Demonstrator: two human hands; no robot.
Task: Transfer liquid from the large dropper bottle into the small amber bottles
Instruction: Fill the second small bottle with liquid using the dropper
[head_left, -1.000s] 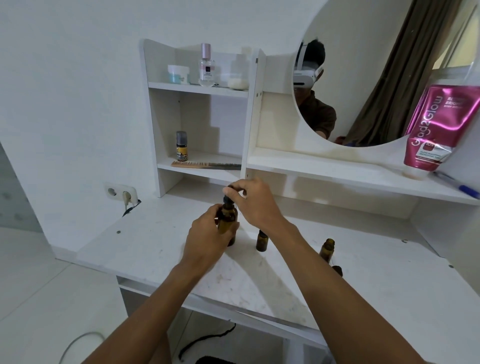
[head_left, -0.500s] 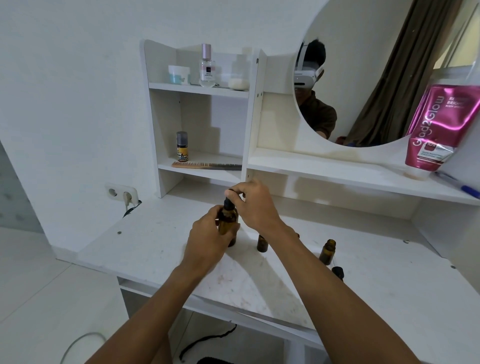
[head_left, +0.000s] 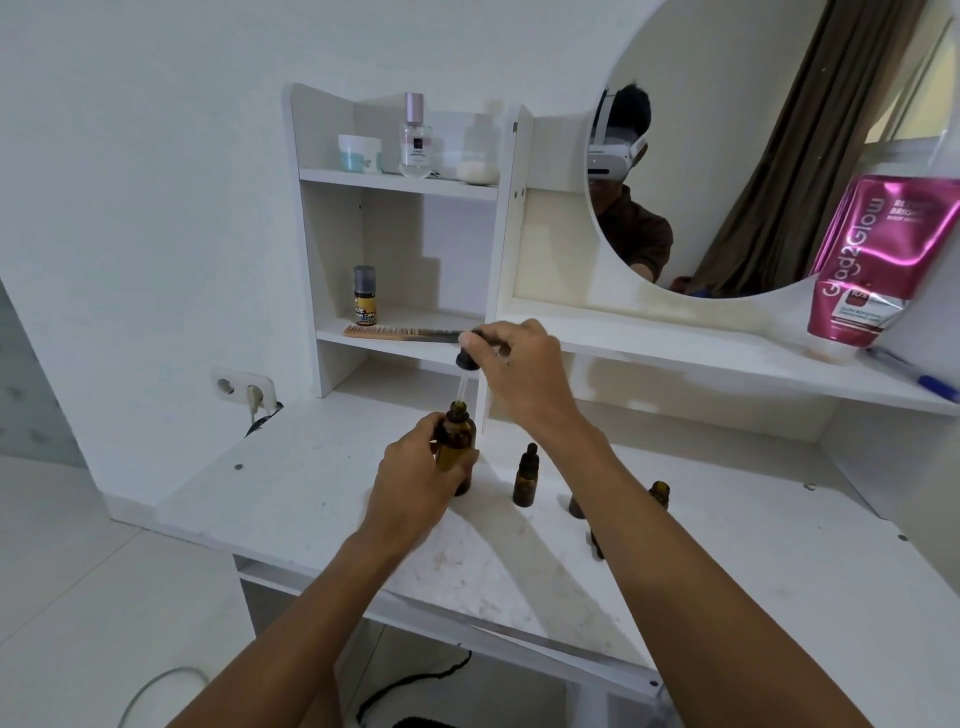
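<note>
My left hand (head_left: 415, 473) grips the large amber dropper bottle (head_left: 457, 441), which stands on the white vanity top (head_left: 322, 499). Above its open neck, my right hand (head_left: 519, 374) pinches the black dropper cap (head_left: 467, 359), and the glass pipette (head_left: 461, 387) still dips into the neck. A small amber bottle with a black cap (head_left: 525, 477) stands just right of the large one. Another small amber bottle (head_left: 658, 492), uncapped, shows behind my right forearm. Other small bottles there are mostly hidden by the arm.
A comb (head_left: 400, 332) and a small dark bottle (head_left: 364, 296) lie on the lower shelf behind my hands. A pink tube (head_left: 878, 260) leans on the right shelf beside a round mirror (head_left: 753, 145). A wall socket (head_left: 244, 388) sits at the left.
My right hand has lifted the dropper cap up off the large bottle, drawing the pipette most of the way out. My left hand keeps hold of the bottle.
</note>
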